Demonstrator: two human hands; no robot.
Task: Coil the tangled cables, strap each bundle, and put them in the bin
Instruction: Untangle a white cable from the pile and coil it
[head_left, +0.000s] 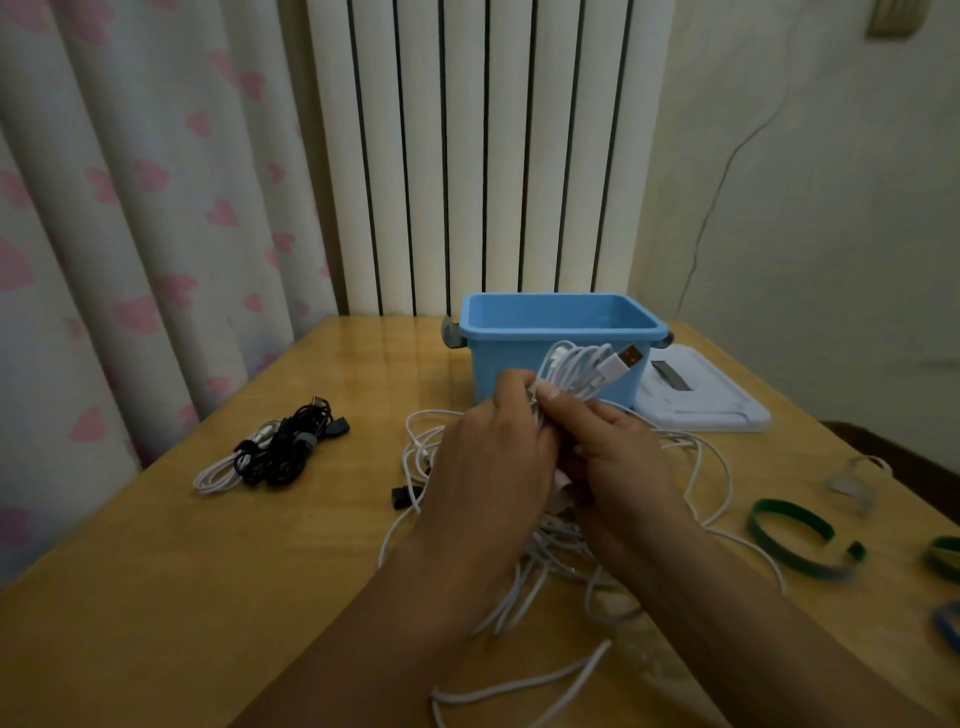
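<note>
Coil (582, 371) loops protrude above grip of both hands, before bin (558, 332).

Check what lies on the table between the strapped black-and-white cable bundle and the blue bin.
Bare wooden table lies between the cable bundle and the blue bin, in the head view.

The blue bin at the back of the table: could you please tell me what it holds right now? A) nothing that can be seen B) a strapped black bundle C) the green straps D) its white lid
A: the blue bin shows only bare inner walls, while both hands hold the white cable coil in front of it.
</note>
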